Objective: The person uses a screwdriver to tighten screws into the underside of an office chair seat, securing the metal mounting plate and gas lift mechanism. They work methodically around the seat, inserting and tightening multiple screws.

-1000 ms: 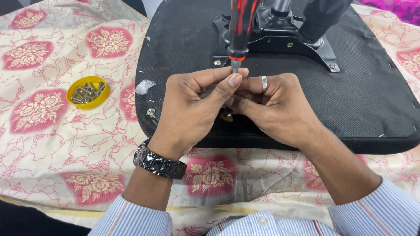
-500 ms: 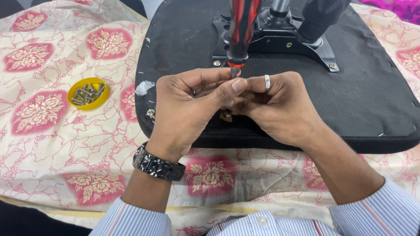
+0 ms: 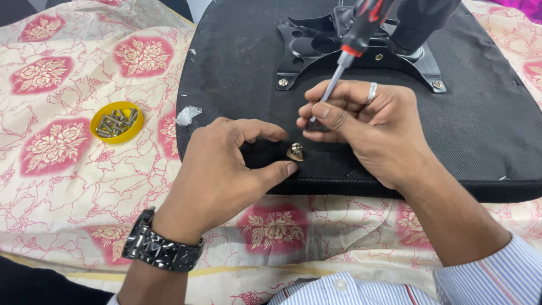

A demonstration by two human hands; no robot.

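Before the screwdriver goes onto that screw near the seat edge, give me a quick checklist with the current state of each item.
1. Screw seated upright in the black seat base: ok, it stands on a small washer-like piece.
2. Left hand steadying it: ok, thumb tip beside the screw, index finger arched above.
3. Right hand gripping the screwdriver: ok, fingers pinch the shaft low down.
4. Tip on the screw head: not ok, the tip is above and to the right of it, apart.
5. Tip matches screw head: cannot tell.
6. Spare screws in the yellow lid: ok, on the floral cloth.
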